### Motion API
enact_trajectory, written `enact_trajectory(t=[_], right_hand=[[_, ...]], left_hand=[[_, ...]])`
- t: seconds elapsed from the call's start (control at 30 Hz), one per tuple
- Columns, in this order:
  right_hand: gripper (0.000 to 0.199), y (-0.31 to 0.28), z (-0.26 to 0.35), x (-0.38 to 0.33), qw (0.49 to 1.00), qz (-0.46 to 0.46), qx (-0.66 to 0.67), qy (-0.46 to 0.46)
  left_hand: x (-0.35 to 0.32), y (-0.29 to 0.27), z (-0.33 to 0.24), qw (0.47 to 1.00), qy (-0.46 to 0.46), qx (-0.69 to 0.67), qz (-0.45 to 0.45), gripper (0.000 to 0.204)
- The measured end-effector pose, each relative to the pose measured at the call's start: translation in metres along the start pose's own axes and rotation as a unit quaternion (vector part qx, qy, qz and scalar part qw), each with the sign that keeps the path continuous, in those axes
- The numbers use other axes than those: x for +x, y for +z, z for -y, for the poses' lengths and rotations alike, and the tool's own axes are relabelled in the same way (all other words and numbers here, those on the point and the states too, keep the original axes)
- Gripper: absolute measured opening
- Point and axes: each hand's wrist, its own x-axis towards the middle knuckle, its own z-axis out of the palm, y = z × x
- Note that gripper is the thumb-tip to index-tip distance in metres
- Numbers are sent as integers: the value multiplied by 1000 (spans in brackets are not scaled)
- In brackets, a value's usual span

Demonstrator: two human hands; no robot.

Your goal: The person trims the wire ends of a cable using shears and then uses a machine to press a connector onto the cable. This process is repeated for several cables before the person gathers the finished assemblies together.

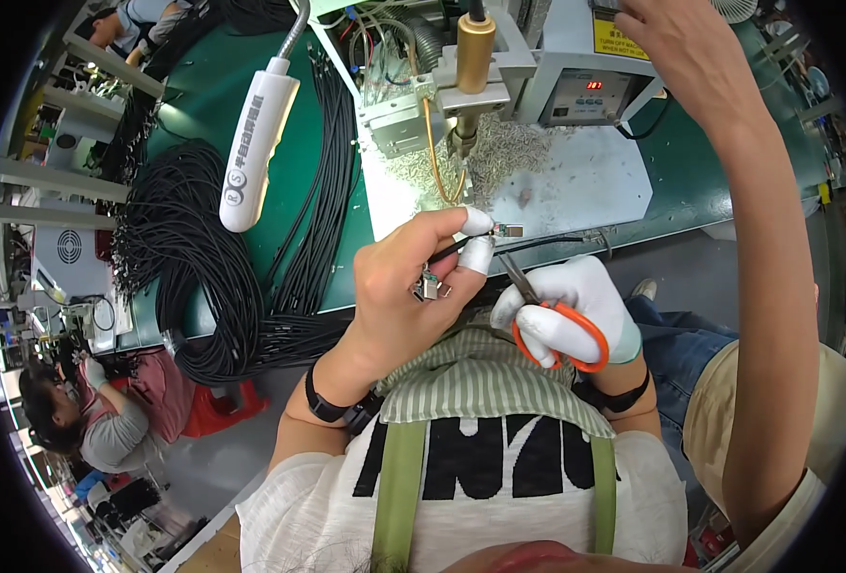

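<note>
My left hand (394, 286), white covers on its thumb and a fingertip, pinches a black cable just behind its bare metal plug (510, 231). Small coloured wires show at the pinch. More metal plugs (430, 285) of other cables stick out between the curled lower fingers. Close by on the right, my right hand (595, 291) wears a white glove and grips a pair of scissors (518, 279) by the orange handles. The blades point up and left toward the held cable, just below the plug; whether they touch it I cannot tell.
A soldering machine with a brass-coloured head (475, 57) stands ahead over a white board (585, 181) littered with scraps. A white lamp (259, 143) hangs left. Black cable bundles (203, 258) cover the green table (184, 95). Another person's arm (767, 239) reaches past the control box (590, 95).
</note>
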Motion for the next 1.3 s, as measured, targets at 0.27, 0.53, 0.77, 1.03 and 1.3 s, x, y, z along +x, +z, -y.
enact_trajectory(t=[0.27, 0.53, 0.77, 1.03, 1.3], right_hand=[[23, -16, 17, 1, 999, 23, -32, 3], [22, -20, 18, 5, 998, 50, -38, 11], [22, -22, 26, 6, 995, 55, -77, 23], [22, -21, 29, 9, 994, 71, -77, 40], [22, -22, 29, 7, 994, 63, -71, 61]], left_hand=[[4, -7, -3, 999, 16, 2, 31, 24], [6, -10, -3, 998, 31, 13, 51, 29], [9, -13, -3, 996, 49, 26, 65, 31], [10, -21, -5, 992, 74, 49, 86, 34], [10, -23, -5, 988, 87, 60, 108, 37]])
